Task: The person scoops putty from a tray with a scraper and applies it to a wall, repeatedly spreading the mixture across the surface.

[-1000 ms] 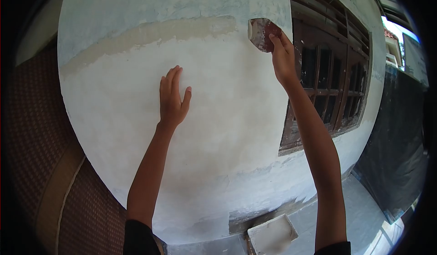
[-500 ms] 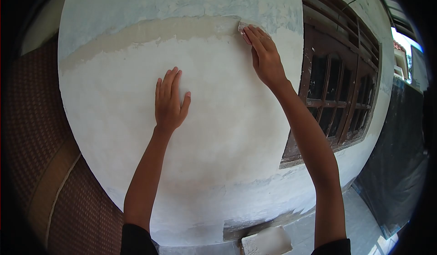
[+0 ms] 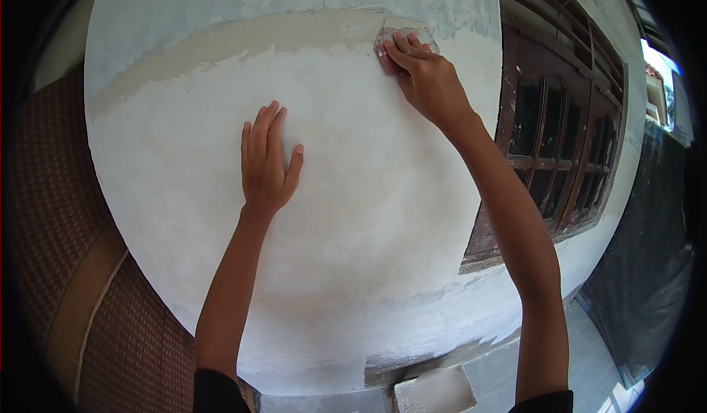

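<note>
My right hand [image 3: 427,70] presses a flat reddish putty spreader [image 3: 388,53], smeared with white filler, against the upper part of the wall. Its fingers lie over the spreader's face and hide part of it. A damp beige band of filler [image 3: 243,41] runs leftward from the spreader in a long arc. Below that band the wall [image 3: 346,170] is smooth and white; above, it is rough with a bluish tint. Flat on the white surface rests my left hand [image 3: 269,162], fingers stretched out, thumb apart, nothing held.
Right of the white surface is a dark wooden window [image 3: 552,126] with glass panes. A tray of white filler [image 3: 436,391] stands on the grey floor [image 3: 501,372]. Woven brown matting [image 3: 55,214] hangs at left, and a black sheet [image 3: 641,266] hangs at far right.
My right hand has tilted with the spreader, so more of its reddish face shows. The view has shifted slightly; my left hand still lies flat on the wall.
</note>
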`<state>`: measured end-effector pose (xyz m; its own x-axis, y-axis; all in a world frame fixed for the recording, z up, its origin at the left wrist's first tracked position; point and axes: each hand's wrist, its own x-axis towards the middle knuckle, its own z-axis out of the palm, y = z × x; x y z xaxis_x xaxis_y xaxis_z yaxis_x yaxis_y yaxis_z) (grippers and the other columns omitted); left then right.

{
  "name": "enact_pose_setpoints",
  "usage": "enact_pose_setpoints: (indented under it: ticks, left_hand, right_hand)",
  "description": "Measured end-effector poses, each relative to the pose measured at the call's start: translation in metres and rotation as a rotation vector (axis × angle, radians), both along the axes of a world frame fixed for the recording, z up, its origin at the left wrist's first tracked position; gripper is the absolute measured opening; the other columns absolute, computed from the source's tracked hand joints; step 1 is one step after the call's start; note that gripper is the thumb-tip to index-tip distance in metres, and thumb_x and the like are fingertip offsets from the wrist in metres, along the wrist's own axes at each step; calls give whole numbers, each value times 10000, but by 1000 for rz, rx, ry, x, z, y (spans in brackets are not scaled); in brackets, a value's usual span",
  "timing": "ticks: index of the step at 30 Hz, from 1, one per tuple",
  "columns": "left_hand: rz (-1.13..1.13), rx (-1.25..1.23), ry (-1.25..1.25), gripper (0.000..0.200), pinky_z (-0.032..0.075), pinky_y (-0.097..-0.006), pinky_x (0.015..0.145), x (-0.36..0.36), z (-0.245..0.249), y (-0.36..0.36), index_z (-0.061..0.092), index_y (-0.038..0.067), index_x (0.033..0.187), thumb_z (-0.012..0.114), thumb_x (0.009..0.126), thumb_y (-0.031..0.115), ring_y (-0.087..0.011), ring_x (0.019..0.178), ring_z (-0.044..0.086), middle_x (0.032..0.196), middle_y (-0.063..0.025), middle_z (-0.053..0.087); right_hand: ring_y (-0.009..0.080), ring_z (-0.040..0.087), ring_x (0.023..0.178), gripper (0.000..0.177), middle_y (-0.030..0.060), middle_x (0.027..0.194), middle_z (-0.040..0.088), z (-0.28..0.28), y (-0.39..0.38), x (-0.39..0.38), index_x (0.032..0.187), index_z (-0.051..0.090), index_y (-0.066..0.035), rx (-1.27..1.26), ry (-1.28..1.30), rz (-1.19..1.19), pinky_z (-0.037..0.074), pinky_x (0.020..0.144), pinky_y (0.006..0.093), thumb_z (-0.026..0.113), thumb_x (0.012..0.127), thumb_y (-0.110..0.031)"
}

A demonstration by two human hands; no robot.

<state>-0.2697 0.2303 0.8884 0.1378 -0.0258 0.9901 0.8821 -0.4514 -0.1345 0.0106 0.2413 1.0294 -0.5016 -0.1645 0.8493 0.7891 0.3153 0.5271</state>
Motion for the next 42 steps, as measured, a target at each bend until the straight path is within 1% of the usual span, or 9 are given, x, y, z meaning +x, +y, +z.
enact_pose_setpoints:
  ticks: [13,16,20,22,26,28,31,33,42]
  left_hand:
    - [-1,-9,-3,546,189,-543,1191,3,-1,1,426,38,1442,550,936,200,-303,1438,334,1529,-125,395]
    - [-16,-11,-8,544,189,-544,1190,5,0,-1,424,38,1441,550,937,197,-305,1434,337,1526,-127,395]
    - [-53,-22,-4,543,164,-560,1190,4,0,-1,396,40,1460,521,955,195,-321,1432,324,1539,-130,370]
    - [-62,-21,-4,546,170,-558,1187,3,-1,-2,393,37,1459,524,950,184,-326,1423,333,1533,-133,375]
    - [-77,-6,2,555,193,-552,1179,1,8,-3,391,27,1455,536,935,152,-334,1389,362,1516,-144,388]
    - [-75,12,3,558,200,-552,1176,3,12,-3,391,26,1454,539,930,146,-336,1376,372,1514,-145,389]
    - [-76,35,4,562,205,-552,1174,5,17,0,392,27,1454,540,924,145,-335,1370,380,1512,-146,390]
    - [-81,34,7,563,204,-552,1177,5,18,4,392,30,1455,539,924,149,-333,1377,377,1512,-145,390]
    - [26,35,16,570,188,-537,1197,3,15,7,388,43,1464,530,928,174,-294,1423,344,1525,-122,384]
  right_hand:
    - [275,710,870,363,101,1016,727,0,-18,4,1073,719,-75,-117,-99,-22,576,734,384,688,730,39]
    - [250,679,1095,496,136,1161,701,-6,-31,9,1173,717,-92,-253,-79,-85,574,889,368,675,704,65]
    - [260,677,1098,522,135,1156,704,-13,-47,23,1198,703,-94,-415,-132,-141,572,894,378,676,704,69]
    - [302,715,902,422,150,1025,726,-29,-52,33,1121,718,-118,-304,-201,16,582,788,412,631,747,56]
    - [324,717,925,310,171,993,730,-20,-92,31,1132,701,-97,-351,63,264,587,810,393,585,880,42]
    - [305,730,875,447,183,953,726,-4,-85,33,1333,537,-109,-207,153,370,575,763,377,564,915,47]
    - [296,717,878,500,170,979,714,20,-96,30,1374,452,-68,-433,403,378,546,800,377,603,902,1]
    - [71,564,722,314,22,910,692,41,-69,38,1247,669,-131,-441,530,630,475,665,227,656,938,-75]
    - [92,605,823,425,62,974,680,85,-26,47,1294,571,-107,-518,385,627,512,685,244,729,900,-137]
